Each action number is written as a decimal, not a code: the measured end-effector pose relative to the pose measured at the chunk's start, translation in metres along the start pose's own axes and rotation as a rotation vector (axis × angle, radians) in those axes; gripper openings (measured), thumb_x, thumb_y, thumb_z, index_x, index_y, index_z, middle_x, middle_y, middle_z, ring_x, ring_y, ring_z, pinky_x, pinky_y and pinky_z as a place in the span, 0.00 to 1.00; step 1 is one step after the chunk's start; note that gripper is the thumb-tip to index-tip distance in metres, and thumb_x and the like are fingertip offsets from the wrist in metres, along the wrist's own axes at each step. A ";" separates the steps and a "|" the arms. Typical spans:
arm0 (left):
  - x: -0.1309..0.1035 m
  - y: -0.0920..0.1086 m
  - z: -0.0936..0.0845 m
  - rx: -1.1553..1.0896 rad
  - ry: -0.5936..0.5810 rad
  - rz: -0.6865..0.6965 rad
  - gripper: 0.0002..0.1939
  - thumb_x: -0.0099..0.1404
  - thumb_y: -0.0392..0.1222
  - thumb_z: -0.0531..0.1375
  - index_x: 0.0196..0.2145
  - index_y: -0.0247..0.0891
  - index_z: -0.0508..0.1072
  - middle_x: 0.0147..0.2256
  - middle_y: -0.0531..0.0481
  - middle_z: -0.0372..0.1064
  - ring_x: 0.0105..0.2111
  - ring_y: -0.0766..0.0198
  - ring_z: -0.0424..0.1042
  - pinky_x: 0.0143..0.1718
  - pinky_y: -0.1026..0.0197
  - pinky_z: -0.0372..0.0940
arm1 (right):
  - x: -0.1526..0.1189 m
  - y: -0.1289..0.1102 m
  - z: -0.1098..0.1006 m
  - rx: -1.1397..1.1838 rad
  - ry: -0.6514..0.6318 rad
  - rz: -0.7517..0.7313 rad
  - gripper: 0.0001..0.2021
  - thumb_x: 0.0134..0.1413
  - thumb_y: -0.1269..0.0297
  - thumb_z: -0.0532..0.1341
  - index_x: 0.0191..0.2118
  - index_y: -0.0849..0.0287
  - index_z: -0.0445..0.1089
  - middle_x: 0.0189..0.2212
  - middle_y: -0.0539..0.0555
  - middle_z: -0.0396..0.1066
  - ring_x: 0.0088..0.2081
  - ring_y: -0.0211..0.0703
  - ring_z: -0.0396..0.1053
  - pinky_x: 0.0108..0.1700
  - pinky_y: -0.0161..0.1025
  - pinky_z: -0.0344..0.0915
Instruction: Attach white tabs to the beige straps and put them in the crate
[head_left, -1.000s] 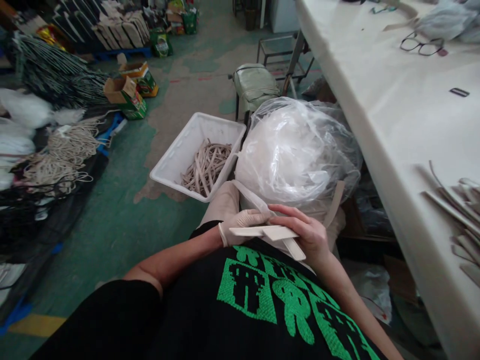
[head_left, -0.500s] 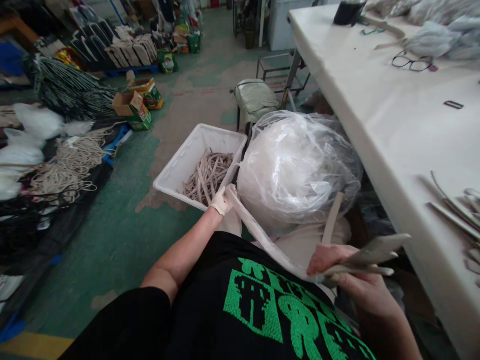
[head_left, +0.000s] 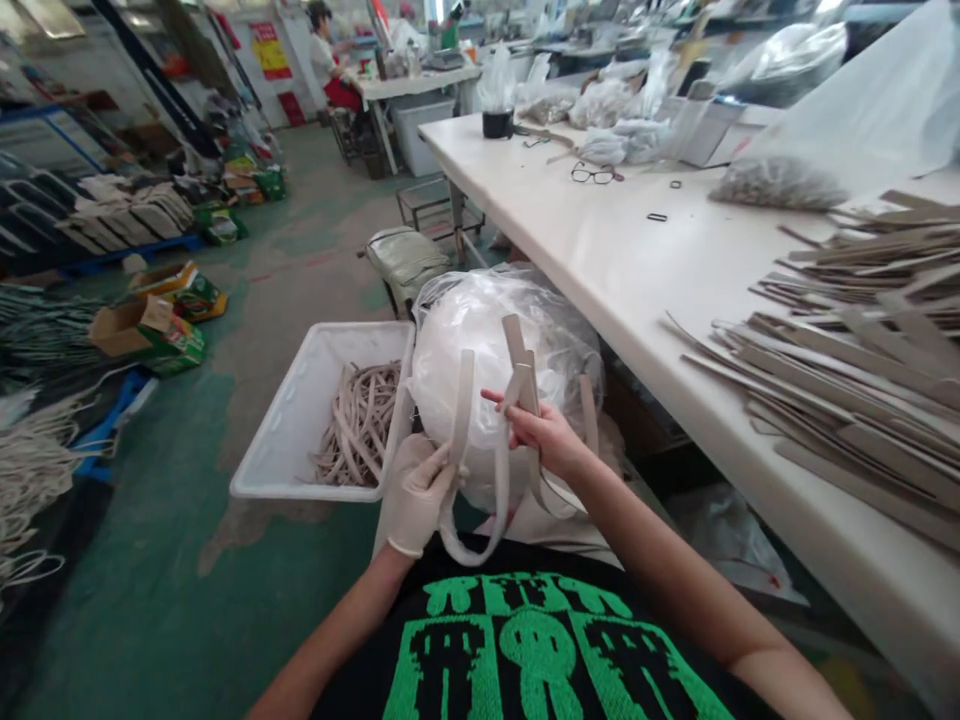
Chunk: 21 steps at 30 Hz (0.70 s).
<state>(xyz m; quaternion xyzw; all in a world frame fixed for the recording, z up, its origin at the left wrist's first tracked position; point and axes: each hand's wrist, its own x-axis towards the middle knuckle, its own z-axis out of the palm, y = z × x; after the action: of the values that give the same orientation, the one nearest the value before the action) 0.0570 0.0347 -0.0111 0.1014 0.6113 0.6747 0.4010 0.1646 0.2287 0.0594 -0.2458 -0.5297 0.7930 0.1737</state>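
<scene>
My left hand [head_left: 420,495], in a pale glove, is closed on one end of a beige strap [head_left: 463,410], whose tip sticks up above the fingers. The strap loops down in front of my shirt and rises to my right hand [head_left: 541,432]. That bare hand pinches the strap's other part together with more flat beige strips [head_left: 519,350], with the index finger stretched out to the left. Behind both hands lies a large clear plastic bag [head_left: 480,310] with white contents. A white bin [head_left: 277,430] holding a heap of beige straps [head_left: 360,420] stands to the left.
A long white table [head_left: 600,240] runs along the right, bearing a pile of beige strips [head_left: 847,390], glasses [head_left: 592,174] and small bags. A covered stool [head_left: 409,255] stands beyond the bin. Open cartons [head_left: 146,330] lie on the left floor. A person [head_left: 324,60] sits at a far table.
The view has swung up and right. My right hand has come in from the far right, close to my left hand, and the strap between them, stretched out before, now hangs in a loop.
</scene>
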 end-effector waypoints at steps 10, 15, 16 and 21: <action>-0.008 0.026 0.011 0.418 -0.218 0.223 0.32 0.62 0.63 0.61 0.53 0.34 0.77 0.43 0.41 0.80 0.44 0.51 0.78 0.50 0.52 0.72 | 0.009 0.012 0.002 -0.021 -0.012 -0.143 0.16 0.48 0.51 0.70 0.39 0.57 0.82 0.42 0.56 0.80 0.31 0.39 0.70 0.26 0.32 0.66; -0.004 0.068 0.046 0.549 -0.269 0.321 0.21 0.65 0.56 0.60 0.42 0.35 0.80 0.37 0.45 0.80 0.39 0.54 0.77 0.44 0.57 0.72 | -0.006 0.009 0.013 -0.129 -0.126 -0.125 0.15 0.47 0.54 0.70 0.37 0.58 0.82 0.37 0.55 0.80 0.26 0.35 0.67 0.26 0.33 0.66; -0.004 0.072 0.052 0.580 -0.274 0.321 0.18 0.66 0.52 0.59 0.40 0.35 0.80 0.35 0.46 0.80 0.36 0.56 0.76 0.41 0.58 0.71 | -0.008 0.007 0.014 -0.156 -0.127 -0.122 0.15 0.47 0.54 0.70 0.38 0.59 0.82 0.35 0.54 0.80 0.24 0.34 0.66 0.25 0.33 0.65; -0.004 0.061 0.058 0.703 -0.314 0.295 0.13 0.68 0.45 0.56 0.36 0.38 0.78 0.32 0.50 0.77 0.32 0.62 0.74 0.37 0.63 0.68 | -0.018 -0.007 0.006 -0.328 0.022 -0.198 0.12 0.47 0.57 0.69 0.34 0.60 0.82 0.28 0.53 0.78 0.24 0.36 0.66 0.25 0.32 0.62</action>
<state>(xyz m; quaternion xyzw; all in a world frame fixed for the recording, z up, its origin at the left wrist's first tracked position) 0.0707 0.0793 0.0590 0.4203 0.7149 0.4515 0.3294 0.1757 0.2173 0.0719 -0.2262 -0.6716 0.6723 0.2141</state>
